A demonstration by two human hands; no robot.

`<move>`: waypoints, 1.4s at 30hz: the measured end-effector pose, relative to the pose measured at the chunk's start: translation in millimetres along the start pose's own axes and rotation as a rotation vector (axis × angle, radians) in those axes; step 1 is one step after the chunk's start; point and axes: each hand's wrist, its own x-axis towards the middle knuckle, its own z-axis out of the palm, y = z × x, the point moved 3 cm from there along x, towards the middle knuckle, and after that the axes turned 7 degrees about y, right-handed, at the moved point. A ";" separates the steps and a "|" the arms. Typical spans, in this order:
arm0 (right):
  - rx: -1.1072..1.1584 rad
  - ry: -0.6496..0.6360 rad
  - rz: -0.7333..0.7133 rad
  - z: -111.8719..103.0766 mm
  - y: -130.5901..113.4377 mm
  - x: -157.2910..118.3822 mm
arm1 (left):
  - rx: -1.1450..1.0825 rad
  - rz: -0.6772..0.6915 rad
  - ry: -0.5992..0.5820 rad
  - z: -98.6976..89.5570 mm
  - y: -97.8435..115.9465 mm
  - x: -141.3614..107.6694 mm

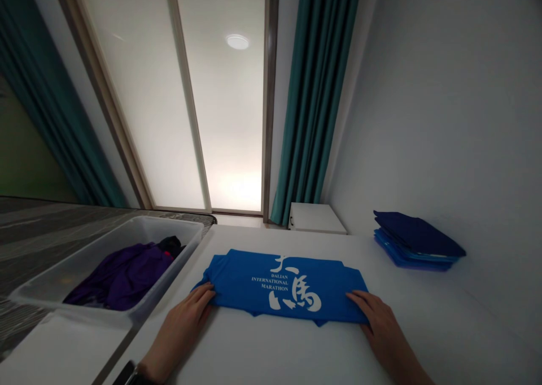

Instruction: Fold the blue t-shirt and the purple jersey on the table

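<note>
A blue T-shirt [237, 283] lies folded into a wide band on the white table [262, 354], with white lettering reading "Dalian International Marathon" and large white characters. At its left end, my left hand [188, 314] has its fingers closed on the edge of the cloth. My right hand [379, 314] grips the right end, fingers on top and thumb at the lower edge. Small corners of fabric stick out below the front fold. What lies under the shirt is hidden.
On the left stands a translucent plastic bin [169, 272] holding a crumpled purple garment [127, 272] and darker cloth. A stack of folded blue clothes [417, 241] sits at the right by the wall. Beyond the table are a white cabinet [317, 218] and a teal curtain [317, 103].
</note>
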 end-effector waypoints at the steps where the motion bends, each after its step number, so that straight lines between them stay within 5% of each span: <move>1: 0.005 -0.014 0.000 1.9 1.5 -0.8 | -0.006 0.001 0.013 -0.3 0.2 0.1; 28: 0.034 -0.171 0.121 0.5 8.1 6.7 | -0.102 -0.037 0.006 -3.2 5.3 2.7; 36: -0.018 -0.085 0.048 0.6 9.2 2.7 | 0.024 0.119 0.053 -10.0 7.8 -1.7; 42: -0.101 -0.005 -0.107 -8.0 -17.9 8.2 | 0.066 0.282 0.033 -22.5 46.9 6.0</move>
